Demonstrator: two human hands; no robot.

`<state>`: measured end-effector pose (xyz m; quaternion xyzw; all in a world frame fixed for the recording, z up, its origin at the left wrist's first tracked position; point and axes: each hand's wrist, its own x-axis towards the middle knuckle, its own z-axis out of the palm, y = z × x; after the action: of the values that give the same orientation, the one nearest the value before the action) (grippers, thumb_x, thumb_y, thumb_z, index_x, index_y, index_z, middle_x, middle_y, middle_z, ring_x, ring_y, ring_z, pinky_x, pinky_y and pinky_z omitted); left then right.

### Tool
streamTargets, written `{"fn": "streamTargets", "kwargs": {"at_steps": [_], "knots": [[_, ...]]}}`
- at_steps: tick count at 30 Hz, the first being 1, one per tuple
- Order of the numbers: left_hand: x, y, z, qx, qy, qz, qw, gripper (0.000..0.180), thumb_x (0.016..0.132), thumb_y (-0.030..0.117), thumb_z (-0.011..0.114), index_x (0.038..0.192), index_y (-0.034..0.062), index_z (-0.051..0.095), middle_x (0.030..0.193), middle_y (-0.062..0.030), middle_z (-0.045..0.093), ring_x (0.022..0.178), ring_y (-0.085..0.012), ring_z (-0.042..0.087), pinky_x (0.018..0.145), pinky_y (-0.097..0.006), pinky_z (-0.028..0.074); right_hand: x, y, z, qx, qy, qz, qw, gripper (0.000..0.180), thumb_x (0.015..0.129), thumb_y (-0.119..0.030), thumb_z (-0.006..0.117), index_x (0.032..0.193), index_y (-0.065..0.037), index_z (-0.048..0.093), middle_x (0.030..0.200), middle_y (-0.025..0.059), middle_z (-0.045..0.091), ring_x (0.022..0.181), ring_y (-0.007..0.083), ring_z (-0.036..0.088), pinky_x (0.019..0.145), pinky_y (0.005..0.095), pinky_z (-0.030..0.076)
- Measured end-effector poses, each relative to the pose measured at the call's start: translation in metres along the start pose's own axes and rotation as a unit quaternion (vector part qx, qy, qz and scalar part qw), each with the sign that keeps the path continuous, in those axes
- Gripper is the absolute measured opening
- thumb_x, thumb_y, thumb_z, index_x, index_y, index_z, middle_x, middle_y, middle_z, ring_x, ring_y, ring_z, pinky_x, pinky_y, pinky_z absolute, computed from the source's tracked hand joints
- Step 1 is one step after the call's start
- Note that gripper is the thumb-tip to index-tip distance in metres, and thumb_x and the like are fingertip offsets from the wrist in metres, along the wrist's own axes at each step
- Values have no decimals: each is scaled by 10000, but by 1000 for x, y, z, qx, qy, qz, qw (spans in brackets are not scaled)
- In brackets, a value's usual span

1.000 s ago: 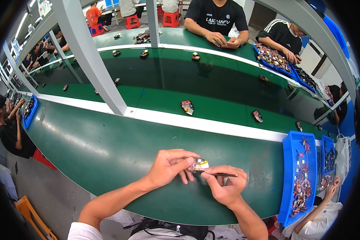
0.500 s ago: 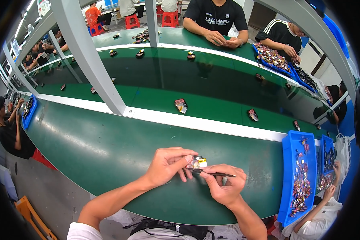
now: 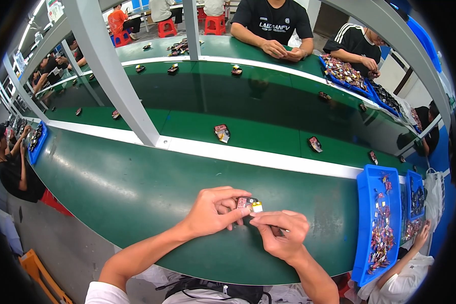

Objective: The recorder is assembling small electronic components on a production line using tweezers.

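My left hand is closed on a small electronic device, a black housing with a red circuit board and a silver, yellow-edged battery. The thumb presses on its near left side. My right hand is at the device's near right edge, its thumb and forefinger pinched together there. A thin black stick-like tool lies in that hand, mostly hidden by the fingers; only a short end shows. Whether the pinched fingertips also grip part of the device I cannot tell.
To my right stands a blue tray of small red boards. Beyond the white rail, a green conveyor belt carries several similar devices. A grey post rises at left. Co-workers sit around, one across the belt.
The tool has swung from lying across the device's right side back into my right hand. My right fingertips have moved to the device's edge. Devices on the belt have shifted slightly left.
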<state>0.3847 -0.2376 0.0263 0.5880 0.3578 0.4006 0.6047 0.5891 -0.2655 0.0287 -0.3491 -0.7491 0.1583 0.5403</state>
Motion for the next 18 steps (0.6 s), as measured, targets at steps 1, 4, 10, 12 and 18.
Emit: {"fn": "streamTargets", "kwargs": {"at_steps": [1, 4, 10, 12, 18], "knots": [[0, -1, 0, 2, 1, -1, 1000, 290, 951, 51, 677, 1208, -80, 659, 1000, -150, 665, 722, -174, 721, 508, -244, 552, -1, 0, 1, -9, 0, -3, 1000, 159, 721, 55, 799, 784, -74, 730, 786, 51, 772, 396, 71, 486, 420, 216, 348], [0, -3, 0, 21, 17, -16, 1000, 289, 928, 33, 701, 1195, -72, 663, 965, -139, 684, 693, -150, 713, 484, -234, 525, -1, -1, 4, -22, 6, -9, 1000, 153, 720, 53, 796, 769, -79, 738, 778, 43, 771, 406, 70, 503, 424, 222, 333], [1, -5, -1, -23, 30, -58, 998, 246, 935, 32, 691, 1154, -72, 649, 831, -103, 715, 640, -129, 685, 488, -233, 507, -3, 1, 7, -31, -8, -14, 999, 153, 724, 45, 789, 767, -95, 744, 763, 26, 764, 423, 78, 530, 431, 231, 317], [2, -7, -2, -42, 19, -91, 995, 242, 941, 24, 677, 1152, -84, 631, 823, -104, 717, 623, -132, 675, 503, -239, 515, -4, 2, 7, -33, -9, -22, 999, 153, 726, 42, 789, 768, -97, 743, 758, 20, 762, 424, 81, 532, 431, 231, 316], [6, -6, -2, -53, 11, -95, 994, 226, 940, 4, 659, 1135, -103, 621, 842, -128, 709, 615, -156, 676, 519, -261, 536, -8, 9, 8, -27, 4, -40, 999, 145, 731, 32, 791, 765, -97, 734, 740, 6, 753, 421, 89, 523, 432, 231, 323]]}}
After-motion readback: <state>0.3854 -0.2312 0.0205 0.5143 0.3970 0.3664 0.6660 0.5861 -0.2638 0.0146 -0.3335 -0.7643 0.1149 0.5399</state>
